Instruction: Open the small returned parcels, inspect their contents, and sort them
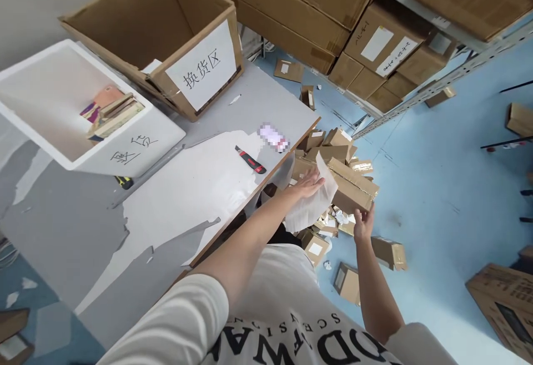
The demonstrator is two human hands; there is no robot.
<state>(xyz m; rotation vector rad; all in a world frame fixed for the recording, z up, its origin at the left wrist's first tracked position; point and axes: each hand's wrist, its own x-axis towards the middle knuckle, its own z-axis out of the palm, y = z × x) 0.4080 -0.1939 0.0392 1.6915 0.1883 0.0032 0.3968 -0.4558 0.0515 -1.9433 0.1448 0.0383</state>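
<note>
My left hand (307, 183) is at a thin white wrapping sheet (310, 209) beyond the table edge, its fingers closed on the sheet, which hangs below them and sticks up past them. With my right hand (364, 222) I grip the lower corner of a brown cardboard box (352, 184) with shiny tape along it. The sheet partly covers the box's left end. On the table beside my left arm lies a red and black box cutter (250, 161), and near it a blurred-out phone-like object (273, 137).
A heap of opened cardboard boxes (328, 138) and crumpled paper lies on the blue floor (420, 198). On the grey table (275, 90) stand a white foam bin (137, 146) and a labelled carton (208, 65). Shelving (420, 96) with cartons rises at upper right.
</note>
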